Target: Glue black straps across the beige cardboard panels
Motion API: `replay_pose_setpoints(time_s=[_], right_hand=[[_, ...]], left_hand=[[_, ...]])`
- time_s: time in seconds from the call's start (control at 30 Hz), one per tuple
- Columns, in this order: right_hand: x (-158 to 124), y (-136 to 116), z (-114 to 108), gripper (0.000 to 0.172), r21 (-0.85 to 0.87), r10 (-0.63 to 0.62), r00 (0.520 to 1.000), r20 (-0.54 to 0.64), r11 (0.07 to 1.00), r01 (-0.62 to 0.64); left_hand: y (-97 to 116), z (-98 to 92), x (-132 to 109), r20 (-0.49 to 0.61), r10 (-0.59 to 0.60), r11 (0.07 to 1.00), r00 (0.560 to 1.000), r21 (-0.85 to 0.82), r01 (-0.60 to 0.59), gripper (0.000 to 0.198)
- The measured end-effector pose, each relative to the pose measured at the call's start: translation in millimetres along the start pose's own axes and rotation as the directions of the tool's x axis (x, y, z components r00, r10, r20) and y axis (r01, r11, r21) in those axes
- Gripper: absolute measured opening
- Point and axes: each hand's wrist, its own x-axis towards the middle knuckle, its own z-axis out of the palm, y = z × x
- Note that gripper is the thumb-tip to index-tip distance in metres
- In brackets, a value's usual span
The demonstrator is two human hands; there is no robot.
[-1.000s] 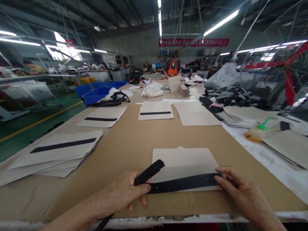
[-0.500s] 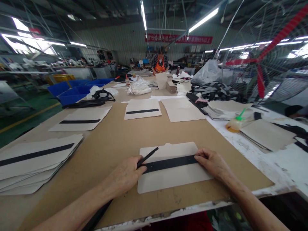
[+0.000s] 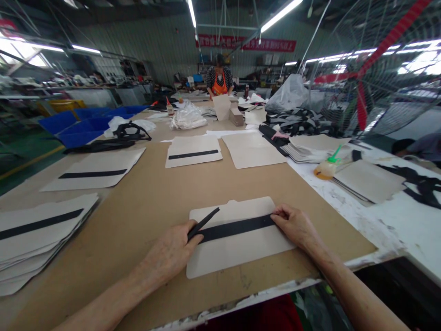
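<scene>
A pale beige panel (image 3: 241, 250) with rounded corners and a small tab on its far edge lies before me on the brown board. Across its middle runs a flat black strip (image 3: 237, 226). My left hand (image 3: 179, 243) is closed around another black strip (image 3: 206, 220), whose end sticks up over the panel; its thumb rests at the left end of the flat strip. At the strip's right end, my right hand (image 3: 289, 223) pinches it near the panel's edge, fingers together.
Panels with black strips lie in a stack (image 3: 44, 243) at left and singly farther back. A plain panel (image 3: 253, 149) lies ahead. At right are a glue bottle (image 3: 325, 169), more panels (image 3: 368, 181) and a large fan (image 3: 360, 73). A person in an orange apron (image 3: 220, 82) stands opposite.
The whole view has shifted, so things sit farther left. Both hands keep their hold at the strip's ends, and the panel stays in place. The dark tail below my left forearm no longer shows.
</scene>
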Motion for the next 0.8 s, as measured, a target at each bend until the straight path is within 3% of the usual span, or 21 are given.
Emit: replay_pose_setpoints(time_s=[0.2, 0.37, 0.5, 0.57, 0.67, 0.8], right_hand=[[-1, 0, 2, 0.015, -0.053, -0.029, 0.999, -0.016, 0.998, 0.028], [-5, 1, 6, 0.015, -0.153, -0.194, 0.979, -0.067, 0.971, 0.182], [-5, 7, 9, 0.017, -0.176, -0.259, 0.962, -0.088, 0.954, 0.241], [-3, 12, 10, 0.017, -0.181, -0.261, 0.964, -0.057, 0.952, 0.247], [1, 19, 12, 0.018, -0.196, -0.241, 0.97, -0.025, 0.953, 0.232], [3, 24, 13, 0.021, -0.2, -0.251, 0.968, -0.026, 0.95, 0.241]], left_hand=[[-3, 2.6, 4, -0.004, -0.006, 1.0, 1.0, 0.021, 0.006, 0.032], [1, -2.3, -4, 0.011, 0.007, 1.0, 1.0, -0.031, -0.007, 0.03], [6, -4.1, -29, 0.0, 0.16, 0.986, 0.987, -0.035, -0.16, 0.021], [8, -2.4, -41, 0.042, 0.219, 0.975, 0.975, 0.011, -0.22, 0.03], [10, 0.0, -47, 0.097, 0.2, 0.975, 0.975, 0.081, -0.208, 0.041], [7, -1.4, -33, 0.03, 0.137, 0.99, 0.99, 0.031, -0.138, 0.02]])
